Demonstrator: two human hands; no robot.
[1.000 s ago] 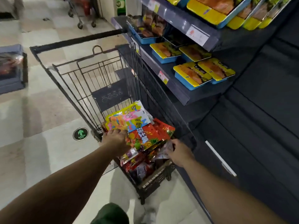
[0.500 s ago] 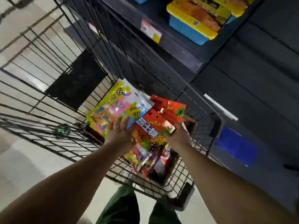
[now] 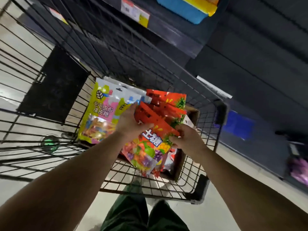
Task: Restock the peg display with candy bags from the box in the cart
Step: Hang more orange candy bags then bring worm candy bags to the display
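A wire shopping cart [image 3: 196, 195] holds a brown cardboard box [image 3: 193, 112] packed with candy bags. Orange-red fruit candy bags [image 3: 146, 150] stand in a stack at the box's middle. Yellow-green and pink gummy bags [image 3: 98, 114] lean at the box's left side. My left hand [image 3: 130, 122] grips the top left of the front orange-red bag. On that bag's right edge, my right hand [image 3: 185, 139] pinches it with closed fingers. No peg display is in sight.
Dark store shelving [image 3: 166, 35] rises just beyond the cart, with price labels [image 3: 135, 14] and a blue and yellow tray [image 3: 188, 9] on it. A black panel [image 3: 55, 87] hangs on the cart's far wall. My legs in green trousers [image 3: 133, 215] stand behind the cart.
The camera has dropped closer over the cart. Both hands went from resting on the bags to gripping the front orange-red bag, the left hand shifting right off the yellow-green bag.
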